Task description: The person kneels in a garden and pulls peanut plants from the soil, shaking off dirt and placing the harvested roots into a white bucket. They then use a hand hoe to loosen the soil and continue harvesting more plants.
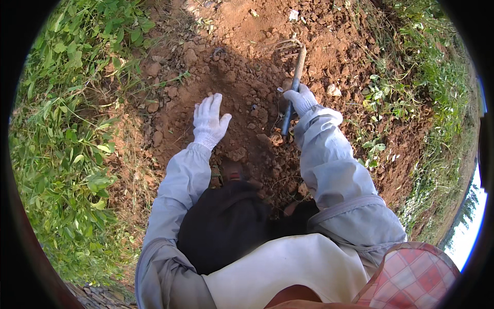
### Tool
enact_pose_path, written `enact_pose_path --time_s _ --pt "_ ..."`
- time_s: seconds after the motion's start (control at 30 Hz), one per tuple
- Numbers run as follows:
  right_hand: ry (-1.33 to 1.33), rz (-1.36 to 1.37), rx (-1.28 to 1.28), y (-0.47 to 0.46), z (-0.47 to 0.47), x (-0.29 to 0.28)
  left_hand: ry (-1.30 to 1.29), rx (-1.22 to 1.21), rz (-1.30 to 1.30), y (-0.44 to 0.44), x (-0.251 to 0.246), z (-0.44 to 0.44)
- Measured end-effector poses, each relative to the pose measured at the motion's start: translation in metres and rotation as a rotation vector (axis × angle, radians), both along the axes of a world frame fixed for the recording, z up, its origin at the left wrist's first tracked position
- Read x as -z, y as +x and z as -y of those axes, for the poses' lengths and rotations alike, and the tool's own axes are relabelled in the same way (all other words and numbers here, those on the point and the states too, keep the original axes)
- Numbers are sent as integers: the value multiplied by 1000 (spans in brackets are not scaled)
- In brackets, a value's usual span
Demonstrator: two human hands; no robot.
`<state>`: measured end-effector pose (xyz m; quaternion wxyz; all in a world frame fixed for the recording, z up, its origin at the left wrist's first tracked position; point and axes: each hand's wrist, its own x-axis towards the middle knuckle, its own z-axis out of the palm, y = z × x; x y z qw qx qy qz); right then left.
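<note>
My right hand, in a white knitted glove, grips the dark lower part of a hand cultivator's handle. The tool's bent metal tines point left over the reddish soil at its far end. On the left, my left hand, also gloved in white, is spread palm down with the thumb apart from the fingers. It holds nothing and is over or on the loose, cloddy soil; whether it touches is hard to tell. Shadow covers much of the soil between the hands.
Dense leafy plants line the left side. More low green plants grow along the right. Earth clods and a pale stone or clod lie about. My dark-clothed knee is close below the hands.
</note>
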<state>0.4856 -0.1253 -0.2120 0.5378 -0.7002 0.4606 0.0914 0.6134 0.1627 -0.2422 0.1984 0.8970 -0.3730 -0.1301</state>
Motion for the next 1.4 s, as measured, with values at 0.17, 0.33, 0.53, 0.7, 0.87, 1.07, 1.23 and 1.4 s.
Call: enact_pose_path --time_s 0.17,0.33,0.53,0.7,0.87,1.07,1.23,1.4 --pt "575 471 356 27 -39 -59 313 -6 37 28 5 -11" --pt "628 640 175 82 -94 -110 123 109 -120 -41 6 -34" --pt "105 -169 -527 52 -166 0 59 170 -243 -108 -16 -54" --pt "158 -227 -585 -33 -111 -40 25 196 -303 -104 -19 -56" --pt "364 -136 -288 -65 -73 -93 68 162 -287 -107 -20 -54" --pt "587 320 70 22 -83 -112 -392 -296 -185 -61 -7 -60" --pt "608 211 3 9 -102 -107 183 -350 208 36 5 -55" --pt "515 329 28 60 -107 -126 405 -223 76 38 14 -64"
